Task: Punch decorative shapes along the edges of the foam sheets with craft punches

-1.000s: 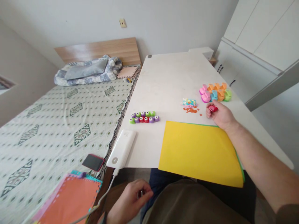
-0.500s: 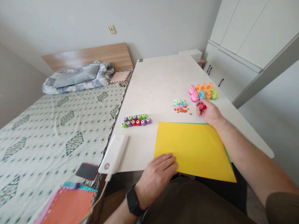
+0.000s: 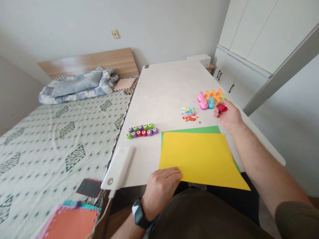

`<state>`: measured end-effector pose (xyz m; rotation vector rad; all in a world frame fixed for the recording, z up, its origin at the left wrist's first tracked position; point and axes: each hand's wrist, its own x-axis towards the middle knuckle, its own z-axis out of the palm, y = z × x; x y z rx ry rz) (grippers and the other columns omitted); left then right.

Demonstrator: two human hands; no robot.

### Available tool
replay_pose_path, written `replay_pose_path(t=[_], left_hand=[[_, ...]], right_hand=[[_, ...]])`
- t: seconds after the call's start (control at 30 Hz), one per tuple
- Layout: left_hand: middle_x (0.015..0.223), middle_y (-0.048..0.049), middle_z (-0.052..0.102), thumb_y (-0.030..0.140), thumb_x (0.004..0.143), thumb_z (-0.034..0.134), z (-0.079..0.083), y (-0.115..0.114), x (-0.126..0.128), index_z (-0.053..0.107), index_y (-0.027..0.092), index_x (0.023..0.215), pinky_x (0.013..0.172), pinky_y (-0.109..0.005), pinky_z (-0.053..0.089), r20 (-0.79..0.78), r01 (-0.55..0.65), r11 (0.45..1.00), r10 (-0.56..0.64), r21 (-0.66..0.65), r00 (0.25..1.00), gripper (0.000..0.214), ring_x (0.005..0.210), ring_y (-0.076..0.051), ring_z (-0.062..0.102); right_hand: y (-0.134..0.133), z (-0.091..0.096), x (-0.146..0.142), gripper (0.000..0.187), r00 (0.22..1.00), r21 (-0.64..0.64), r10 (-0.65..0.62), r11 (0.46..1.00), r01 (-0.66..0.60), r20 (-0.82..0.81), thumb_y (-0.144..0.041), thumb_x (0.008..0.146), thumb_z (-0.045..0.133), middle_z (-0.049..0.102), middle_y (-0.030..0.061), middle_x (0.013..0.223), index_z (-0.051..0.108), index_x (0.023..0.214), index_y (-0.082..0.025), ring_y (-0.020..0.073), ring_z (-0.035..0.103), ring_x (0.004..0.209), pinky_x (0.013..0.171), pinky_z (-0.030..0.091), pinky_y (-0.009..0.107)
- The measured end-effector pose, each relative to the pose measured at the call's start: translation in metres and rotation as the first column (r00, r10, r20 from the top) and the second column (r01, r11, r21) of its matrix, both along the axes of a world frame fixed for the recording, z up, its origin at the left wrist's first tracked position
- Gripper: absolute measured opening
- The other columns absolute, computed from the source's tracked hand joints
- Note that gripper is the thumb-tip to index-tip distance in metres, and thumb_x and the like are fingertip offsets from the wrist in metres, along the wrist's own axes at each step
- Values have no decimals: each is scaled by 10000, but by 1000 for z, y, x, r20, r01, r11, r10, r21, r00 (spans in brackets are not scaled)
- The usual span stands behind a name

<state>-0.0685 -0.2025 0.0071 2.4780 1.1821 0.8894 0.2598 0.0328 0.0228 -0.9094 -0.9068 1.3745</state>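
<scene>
My left hand (image 3: 165, 181) is at the near left corner of a yellow sheet of paper (image 3: 194, 157), its fingers over the sheet and the thumb hidden; it grips the edge there. Beneath the yellow sheet lies a green sheet (image 3: 203, 129), showing along the far edge and at the sides. My right hand (image 3: 230, 114) is closed round a red craft punch (image 3: 222, 108), raised near the table's right side. Just beyond it stand several pink, orange, blue and green craft punches (image 3: 210, 102). Small paper cutouts (image 3: 189, 114), orange, pink, blue and yellow, lie in a pile left of them.
Two rows of small purple, green and red punches (image 3: 142, 130) stand on the white table (image 3: 166, 86). A white power bank (image 3: 119, 167) with a cable rests at the left edge. On the bed (image 3: 57, 139) lie a phone (image 3: 89, 188) and coloured sheets (image 3: 71, 222).
The yellow sheet has slid toward me with my left hand, baring more of the green sheet at the far edge. My right hand has shifted slightly right with the red punch.
</scene>
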Motion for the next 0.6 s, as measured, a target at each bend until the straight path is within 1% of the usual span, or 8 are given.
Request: replay_pose_path(t=[0.13, 0.27, 0.4, 0.5, 0.57, 0.6], left_hand=[[1103, -6, 780, 221, 936, 663, 2, 2, 2, 700, 213, 1092, 920, -340, 629, -23, 3, 1000, -4, -25, 1000, 161, 1043, -181, 740], [1136, -19, 772, 170, 955, 615, 0, 5, 0, 689, 205, 1136, 947, -344, 618, -45, 20, 1000, -21, -12, 999, 199, 1071, -179, 730], [1149, -20, 769, 138, 950, 607, -4, 6, -1, 681, 208, 1154, 927, -337, 619, -48, 23, 999, -21, 24, 999, 228, 1073, -178, 728], [1145, -26, 768, 129, 949, 602, -6, 6, -1, 680, 209, 1150, 915, -344, 618, -58, 24, 999, -22, 37, 998, 230, 1072, -186, 726], [1140, -29, 768, 129, 950, 597, -7, 7, -1, 682, 209, 1141, 910, -348, 618, -70, 20, 999, -17, 37, 997, 224, 1071, -190, 725], [1138, -30, 768, 131, 950, 596, -7, 7, -1, 682, 209, 1138, 911, -352, 617, -77, 17, 999, -14, 37, 997, 221, 1071, -192, 724]], right_hand=[[-1, -2, -2, 320, 999, -1, 11, 1000, -11, 43, -494, 910, 544, 492, 6, 597, 622, 763, -221, 142, 460, 539, 502, 400, 285], [-2, -5, -5, 225, 993, 21, 41, 999, -43, 110, -407, 889, 547, 487, 2, 614, 629, 802, -217, 144, 448, 547, 508, 385, 287], [-1, -12, -9, 111, 965, 61, 38, 997, -55, 259, -321, 844, 565, 498, -12, 614, 611, 866, -222, 146, 446, 543, 518, 373, 289], [-2, -20, -10, 128, 911, 25, 74, 995, -92, 407, -280, 819, 566, 499, -33, 612, 580, 937, -232, 145, 443, 536, 523, 363, 284], [-4, -26, -9, 191, 830, 17, 74, 995, -101, 553, -279, 821, 572, 497, -45, 618, 571, 1008, -240, 148, 447, 548, 535, 365, 280], [-4, -29, -9, 228, 769, 29, 55, 995, -95, 637, -284, 822, 581, 511, -45, 640, 571, 1046, -244, 151, 457, 564, 547, 372, 281]])
